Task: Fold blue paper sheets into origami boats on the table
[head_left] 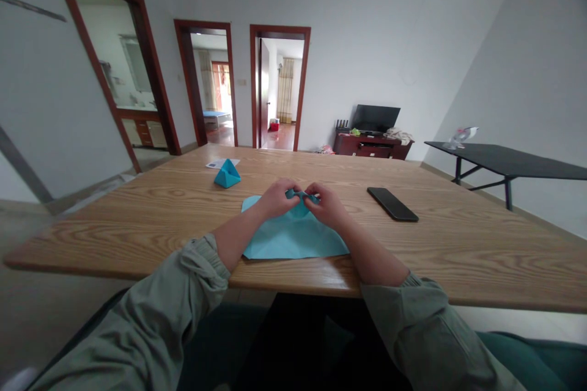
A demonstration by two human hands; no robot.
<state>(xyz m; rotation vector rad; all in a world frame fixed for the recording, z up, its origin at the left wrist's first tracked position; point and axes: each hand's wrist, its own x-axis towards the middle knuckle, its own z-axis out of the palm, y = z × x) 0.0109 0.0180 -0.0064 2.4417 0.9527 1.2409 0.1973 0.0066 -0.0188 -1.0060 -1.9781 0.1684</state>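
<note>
A light blue sheet (293,239) lies flat on the wooden table near its front edge, under my wrists. Just above its far part, a small folded blue piece (300,197) is held between both hands. My left hand (280,197) pinches its left end with fingertips closed. The right end is gripped between the thumb and fingers of my right hand (326,203). The two hands are close together with the middle of the piece showing between them. Farther left stands a blue folded paper pyramid (227,175), touched by neither hand.
A black phone (392,204) lies on the wooden table (174,220) to the right. A white printed card (215,164) is behind the pyramid. Beyond are a television (376,118) on a red-brown cabinet (353,145), a black table (523,160) and three doorways.
</note>
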